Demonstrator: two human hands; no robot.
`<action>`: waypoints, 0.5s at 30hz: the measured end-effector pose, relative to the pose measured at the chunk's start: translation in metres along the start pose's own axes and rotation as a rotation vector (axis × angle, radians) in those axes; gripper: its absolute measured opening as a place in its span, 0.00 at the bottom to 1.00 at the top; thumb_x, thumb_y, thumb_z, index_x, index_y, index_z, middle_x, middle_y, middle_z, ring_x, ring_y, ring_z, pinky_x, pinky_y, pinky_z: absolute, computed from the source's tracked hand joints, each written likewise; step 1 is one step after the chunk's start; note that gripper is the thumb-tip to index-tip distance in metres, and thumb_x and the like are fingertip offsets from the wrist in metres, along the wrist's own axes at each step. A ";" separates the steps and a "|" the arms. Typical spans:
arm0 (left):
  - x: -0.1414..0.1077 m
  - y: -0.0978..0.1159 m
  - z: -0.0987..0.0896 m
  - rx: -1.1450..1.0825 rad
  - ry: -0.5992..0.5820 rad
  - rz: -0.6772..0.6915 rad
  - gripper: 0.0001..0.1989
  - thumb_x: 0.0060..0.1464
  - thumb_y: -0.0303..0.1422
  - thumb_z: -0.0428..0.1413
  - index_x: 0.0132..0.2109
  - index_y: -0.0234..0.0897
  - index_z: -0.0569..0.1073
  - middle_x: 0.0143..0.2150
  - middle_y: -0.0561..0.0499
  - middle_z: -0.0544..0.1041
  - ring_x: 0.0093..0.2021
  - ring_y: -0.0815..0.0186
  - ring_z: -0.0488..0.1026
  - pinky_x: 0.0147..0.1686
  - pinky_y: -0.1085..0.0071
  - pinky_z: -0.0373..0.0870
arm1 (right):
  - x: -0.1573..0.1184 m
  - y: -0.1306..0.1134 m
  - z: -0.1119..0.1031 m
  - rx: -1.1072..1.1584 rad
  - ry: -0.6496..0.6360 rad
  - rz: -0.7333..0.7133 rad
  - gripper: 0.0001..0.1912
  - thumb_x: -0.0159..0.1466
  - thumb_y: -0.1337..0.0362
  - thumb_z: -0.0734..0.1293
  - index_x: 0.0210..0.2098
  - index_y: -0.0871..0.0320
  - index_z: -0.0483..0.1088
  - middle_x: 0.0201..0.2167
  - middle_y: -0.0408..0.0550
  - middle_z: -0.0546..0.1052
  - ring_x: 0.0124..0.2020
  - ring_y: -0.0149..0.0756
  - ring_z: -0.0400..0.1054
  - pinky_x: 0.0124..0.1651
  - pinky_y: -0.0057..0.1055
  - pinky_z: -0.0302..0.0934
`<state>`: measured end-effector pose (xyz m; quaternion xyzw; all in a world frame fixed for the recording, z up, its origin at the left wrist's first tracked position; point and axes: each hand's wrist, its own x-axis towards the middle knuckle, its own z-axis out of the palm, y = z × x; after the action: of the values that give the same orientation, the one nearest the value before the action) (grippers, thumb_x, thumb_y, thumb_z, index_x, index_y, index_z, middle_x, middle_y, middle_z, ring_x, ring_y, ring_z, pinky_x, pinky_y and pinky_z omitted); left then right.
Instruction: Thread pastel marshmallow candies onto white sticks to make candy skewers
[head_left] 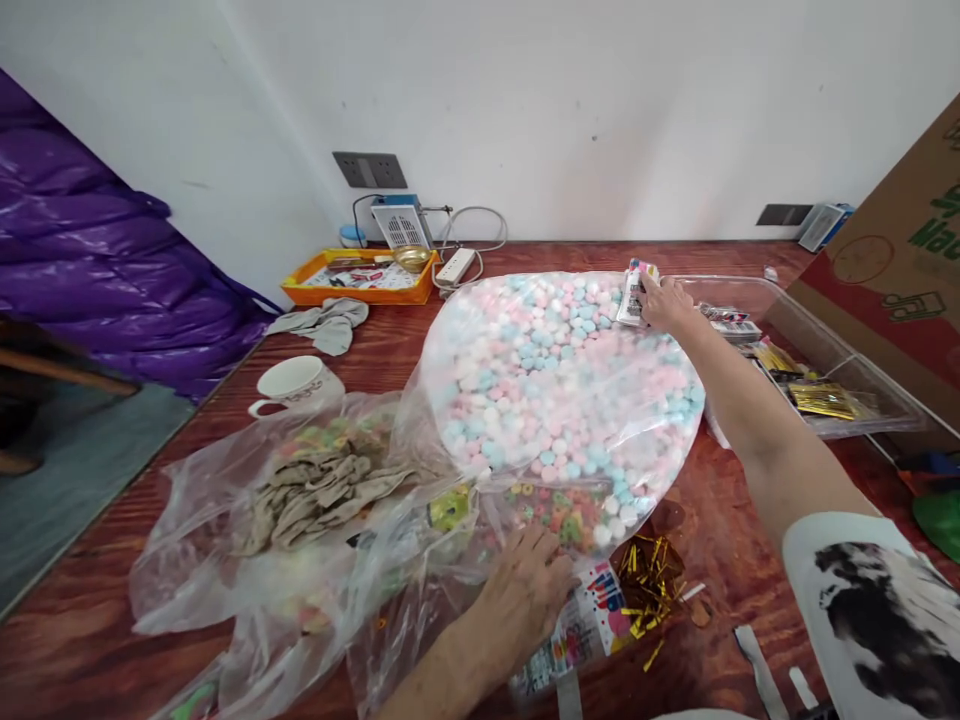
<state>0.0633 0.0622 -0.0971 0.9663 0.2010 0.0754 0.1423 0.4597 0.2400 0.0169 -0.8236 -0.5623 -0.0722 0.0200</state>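
Observation:
My right hand (666, 303) reaches over the far right side of a big clear bag of pastel balls (525, 370), in pink, white and light blue. Its fingers grip a small printed packet (631, 296). Nearer to me, my left hand (531, 575) lies palm down with its fingers stretched over a clear bag of colourful rings (568, 525). Beside that hand is a flat printed packet (592, 620), partly covered by it. Gold tinsel strips (651, 590) lie just right of this packet.
Crumpled beige gloves (322, 490) rest on plastic bags at left, near a white mug (296, 385). An orange tray (360, 290) and power strip (456, 267) stand by the wall. At right are a clear bin (877, 415) with packets and a cardboard box (892, 260).

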 end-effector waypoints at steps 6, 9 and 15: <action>0.010 -0.014 -0.031 0.043 0.093 -0.147 0.11 0.65 0.36 0.48 0.42 0.36 0.73 0.43 0.42 0.73 0.46 0.56 0.68 0.50 0.55 0.68 | -0.025 -0.007 0.012 0.091 0.366 0.041 0.27 0.70 0.56 0.51 0.67 0.54 0.52 0.65 0.65 0.55 0.61 0.59 0.54 0.54 0.53 0.56; 0.010 -0.029 -0.050 0.217 0.058 -0.420 0.13 0.62 0.36 0.51 0.49 0.33 0.72 0.47 0.37 0.73 0.50 0.50 0.67 0.48 0.52 0.68 | -0.050 -0.027 0.011 0.250 0.551 -0.104 0.27 0.69 0.59 0.53 0.66 0.60 0.54 0.61 0.63 0.60 0.61 0.52 0.55 0.58 0.49 0.55; 0.003 -0.035 -0.039 0.264 -0.076 -0.545 0.22 0.60 0.36 0.54 0.58 0.29 0.67 0.50 0.35 0.72 0.52 0.48 0.68 0.47 0.55 0.69 | -0.160 -0.116 0.046 0.101 0.111 -1.084 0.29 0.66 0.65 0.62 0.66 0.51 0.53 0.61 0.57 0.63 0.59 0.53 0.54 0.54 0.48 0.52</action>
<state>0.0455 0.1038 -0.0703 0.8889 0.4556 -0.0284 0.0381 0.2997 0.1402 -0.0569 -0.4088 -0.9070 -0.0887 0.0491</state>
